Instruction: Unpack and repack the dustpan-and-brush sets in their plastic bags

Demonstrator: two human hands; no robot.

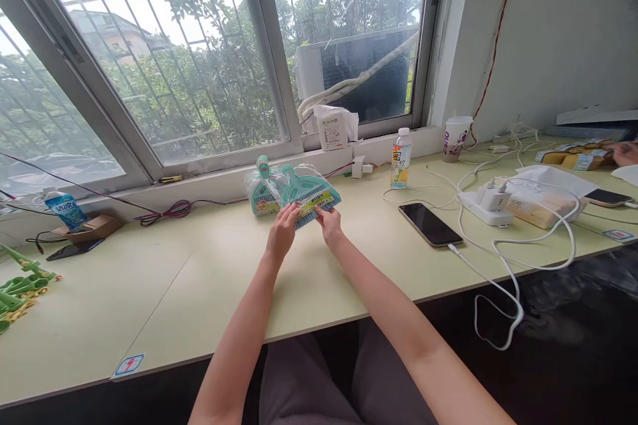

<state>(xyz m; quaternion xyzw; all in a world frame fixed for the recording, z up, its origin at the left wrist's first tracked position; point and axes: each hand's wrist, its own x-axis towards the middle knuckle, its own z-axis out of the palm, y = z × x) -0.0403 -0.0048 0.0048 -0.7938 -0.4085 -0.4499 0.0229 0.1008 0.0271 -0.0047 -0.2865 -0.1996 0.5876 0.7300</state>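
Note:
A teal mini dustpan and brush set (294, 189) in a clear plastic pack with a yellow and blue label lies on the pale green desk (209, 279) near the window sill. My left hand (283, 229) grips the pack's near left edge, fingers curled on it. The near right corner of the label is pinched by my right hand (329, 222). Both forearms reach forward from the desk's front edge.
A black phone (429, 224) on a white cable lies to the right, with a power strip (486, 209), a drink bottle (401, 158) and a paper cup (456, 138). Another person's hand (625, 153) shows far right. Green clips (20, 285) lie far left.

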